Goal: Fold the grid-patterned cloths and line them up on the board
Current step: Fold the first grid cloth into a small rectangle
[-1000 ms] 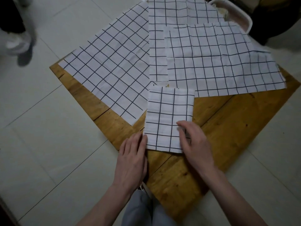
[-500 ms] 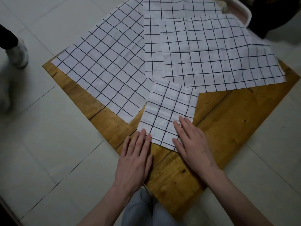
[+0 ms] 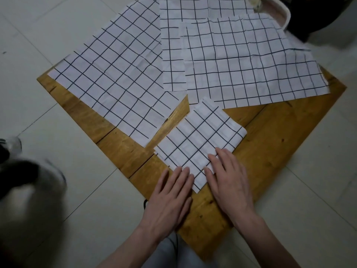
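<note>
Wooden board on the tiled floor, carrying three unfolded grid cloths: one ahead and left of the fingers, one straight ahead, cut off by the frame top, one ahead and right. The folded cloth lies just beyond the fingertips, its long axis running diagonally away to the right. Right hand rests flat on its near corner, fingers straight; left hand lies flat, fingertips touching its near edge. Both grip nothing. A blurred shape at far left is unreadable.

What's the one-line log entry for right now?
folded cloth on board | left hand, right hand flat | unfolded cloths
</note>
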